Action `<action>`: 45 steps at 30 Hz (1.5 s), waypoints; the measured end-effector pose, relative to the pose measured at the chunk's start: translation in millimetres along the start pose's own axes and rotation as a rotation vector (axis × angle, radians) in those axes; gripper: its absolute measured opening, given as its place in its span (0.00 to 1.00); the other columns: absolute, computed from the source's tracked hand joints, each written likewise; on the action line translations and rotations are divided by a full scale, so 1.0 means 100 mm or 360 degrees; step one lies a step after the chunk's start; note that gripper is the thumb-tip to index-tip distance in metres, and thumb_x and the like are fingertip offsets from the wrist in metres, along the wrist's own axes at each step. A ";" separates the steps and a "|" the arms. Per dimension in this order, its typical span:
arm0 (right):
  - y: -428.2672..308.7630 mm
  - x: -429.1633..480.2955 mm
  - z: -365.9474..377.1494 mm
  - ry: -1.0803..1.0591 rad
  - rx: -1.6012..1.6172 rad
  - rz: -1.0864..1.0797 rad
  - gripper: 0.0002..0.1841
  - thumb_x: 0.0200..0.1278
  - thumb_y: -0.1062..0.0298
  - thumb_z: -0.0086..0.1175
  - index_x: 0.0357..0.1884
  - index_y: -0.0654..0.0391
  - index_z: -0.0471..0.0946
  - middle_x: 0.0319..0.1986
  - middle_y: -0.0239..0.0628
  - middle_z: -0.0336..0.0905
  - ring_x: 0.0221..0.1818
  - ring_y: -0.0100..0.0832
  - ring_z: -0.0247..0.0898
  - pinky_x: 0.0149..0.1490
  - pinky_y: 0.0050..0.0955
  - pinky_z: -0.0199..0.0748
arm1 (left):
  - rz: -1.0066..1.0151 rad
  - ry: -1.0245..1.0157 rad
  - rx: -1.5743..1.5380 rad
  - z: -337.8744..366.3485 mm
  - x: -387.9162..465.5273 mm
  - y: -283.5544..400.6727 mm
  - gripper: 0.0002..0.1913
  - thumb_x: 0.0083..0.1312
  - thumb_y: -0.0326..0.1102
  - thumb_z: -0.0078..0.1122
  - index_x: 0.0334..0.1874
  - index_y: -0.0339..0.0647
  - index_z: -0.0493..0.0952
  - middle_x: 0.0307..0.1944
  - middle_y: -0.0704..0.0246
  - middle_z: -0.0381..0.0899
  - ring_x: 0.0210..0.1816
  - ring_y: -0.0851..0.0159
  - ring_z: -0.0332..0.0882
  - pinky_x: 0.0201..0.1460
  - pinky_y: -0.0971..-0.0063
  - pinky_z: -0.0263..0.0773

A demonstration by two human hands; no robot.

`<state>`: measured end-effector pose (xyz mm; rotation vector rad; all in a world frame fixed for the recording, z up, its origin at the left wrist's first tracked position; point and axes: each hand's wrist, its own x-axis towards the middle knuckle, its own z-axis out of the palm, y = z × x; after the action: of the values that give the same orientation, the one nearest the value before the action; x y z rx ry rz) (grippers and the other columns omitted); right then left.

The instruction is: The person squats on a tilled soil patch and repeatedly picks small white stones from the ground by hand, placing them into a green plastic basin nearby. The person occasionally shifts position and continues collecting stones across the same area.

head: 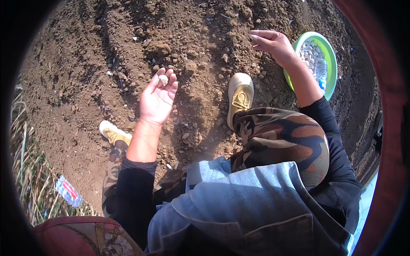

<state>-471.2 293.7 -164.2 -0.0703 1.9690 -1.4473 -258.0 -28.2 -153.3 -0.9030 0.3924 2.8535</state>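
My left hand [157,104] is palm up over the tilled soil, fingers curled around a pale garlic clove [163,80] near their tips. My right hand [278,48] reaches out over the soil at the upper right. Its thumb and fingers pinch a small whitish piece [253,37], which looks like another garlic clove, partly hidden by the fingers. Just beyond my right wrist stands a light green plastic basin [333,65]. Many garlic cloves [309,52] lie in it, together with a clear plastic bottle [321,71]. My forearm covers part of the basin's near side.
Cloddy brown soil [198,105] with furrows and scattered whitish bits spreads before me. My yellow shoes [241,96] rest on it, wide apart. At lower left, a clear plastic bottle [69,192] lies on dry grass [35,172]. Red fabric [389,128] borders the right of the view.
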 end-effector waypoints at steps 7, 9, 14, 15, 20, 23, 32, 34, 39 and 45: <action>1.09 -0.97 0.26 0.0620 0.0258 0.0466 0.16 0.62 0.65 0.61 0.50 0.61 0.80 0.37 0.35 0.83 0.36 0.21 0.78 0.46 0.21 0.77 | -0.0079 0.0380 0.0256 -0.05 -0.55 -0.25 0.12 0.73 0.35 0.43 0.53 0.38 0.70 0.51 0.61 0.76 0.51 0.61 0.76 0.54 0.67 0.75; 1.20 -0.98 0.37 0.0712 0.0283 0.0636 0.15 0.62 0.65 0.61 0.49 0.61 0.81 0.35 0.35 0.83 0.33 0.20 0.77 0.42 0.20 0.77 | -0.0078 0.0448 0.0289 0.02 -0.62 -0.32 0.12 0.73 0.35 0.42 0.54 0.39 0.70 0.51 0.61 0.76 0.51 0.61 0.76 0.54 0.67 0.75; 1.07 -0.20 0.03 0.0594 -0.0309 0.0218 0.14 0.58 0.63 0.62 0.44 0.56 0.83 0.31 0.37 0.85 0.30 0.24 0.79 0.39 0.25 0.76 | -0.0073 0.0358 0.0330 0.21 -0.56 -0.35 0.12 0.74 0.35 0.41 0.51 0.39 0.73 0.48 0.61 0.78 0.49 0.61 0.77 0.51 0.70 0.77; 1.06 0.02 -0.09 0.0590 -0.0521 0.0039 0.13 0.57 0.64 0.61 0.44 0.55 0.84 0.30 0.38 0.85 0.30 0.28 0.80 0.40 0.27 0.76 | -0.0076 0.0418 0.0356 0.23 -0.52 -0.34 0.12 0.74 0.35 0.41 0.51 0.39 0.73 0.48 0.62 0.78 0.49 0.61 0.77 0.50 0.70 0.78; 1.24 1.02 -0.47 -0.0183 -0.2016 0.0087 0.08 0.55 0.69 0.57 0.35 0.53 0.85 0.31 0.42 0.83 0.33 0.42 0.78 0.42 0.35 0.76 | -0.0123 0.0355 0.0308 0.31 -0.19 -0.31 0.13 0.74 0.35 0.41 0.54 0.39 0.70 0.50 0.60 0.76 0.50 0.61 0.77 0.52 0.68 0.76; 1.33 1.27 -0.39 -0.0112 -0.1971 0.0381 0.07 0.53 0.68 0.57 0.32 0.53 0.85 0.32 0.42 0.82 0.34 0.44 0.78 0.42 0.37 0.76 | -0.0176 0.0336 0.0278 0.38 0.09 -0.32 0.12 0.73 0.35 0.43 0.53 0.39 0.70 0.50 0.62 0.76 0.50 0.62 0.77 0.53 0.69 0.76; 1.14 1.17 -0.19 -0.0066 -0.1869 0.0228 0.10 0.57 0.75 0.51 0.35 0.60 0.84 0.37 0.46 0.83 0.42 0.45 0.80 0.46 0.37 0.78 | -0.0210 0.0119 0.0182 0.55 0.85 -0.40 0.12 0.73 0.34 0.43 0.52 0.38 0.71 0.50 0.62 0.76 0.51 0.62 0.77 0.54 0.70 0.76; 1.13 1.19 -0.14 -0.0107 -0.1936 0.0191 0.10 0.57 0.75 0.50 0.35 0.59 0.84 0.37 0.47 0.83 0.42 0.44 0.80 0.47 0.36 0.78 | -0.0219 0.0221 0.0132 0.56 0.94 -0.41 0.13 0.73 0.35 0.42 0.53 0.37 0.71 0.51 0.61 0.76 0.52 0.61 0.77 0.55 0.68 0.76; 0.74 1.09 -0.09 -0.0179 -0.2124 0.0282 0.09 0.57 0.74 0.52 0.33 0.58 0.84 0.36 0.44 0.83 0.40 0.42 0.81 0.45 0.35 0.79 | -0.0250 0.0075 0.0020 0.59 1.04 -0.45 0.18 0.75 0.42 0.37 0.54 0.37 0.71 0.53 0.59 0.76 0.54 0.58 0.75 0.57 0.67 0.73; -0.22 0.48 0.32 -0.0210 -0.0397 -0.0651 0.06 0.58 0.67 0.59 0.35 0.55 0.83 0.28 0.39 0.82 0.31 0.42 0.79 0.40 0.34 0.77 | -0.0213 0.0182 0.0094 0.59 1.08 -0.54 0.18 0.76 0.43 0.35 0.58 0.40 0.68 0.57 0.59 0.73 0.59 0.57 0.72 0.61 0.64 0.69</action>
<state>-497.8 238.8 -173.0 -0.6965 2.0937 -1.3874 -368.2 44.3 -180.7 -1.0425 0.4091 2.6637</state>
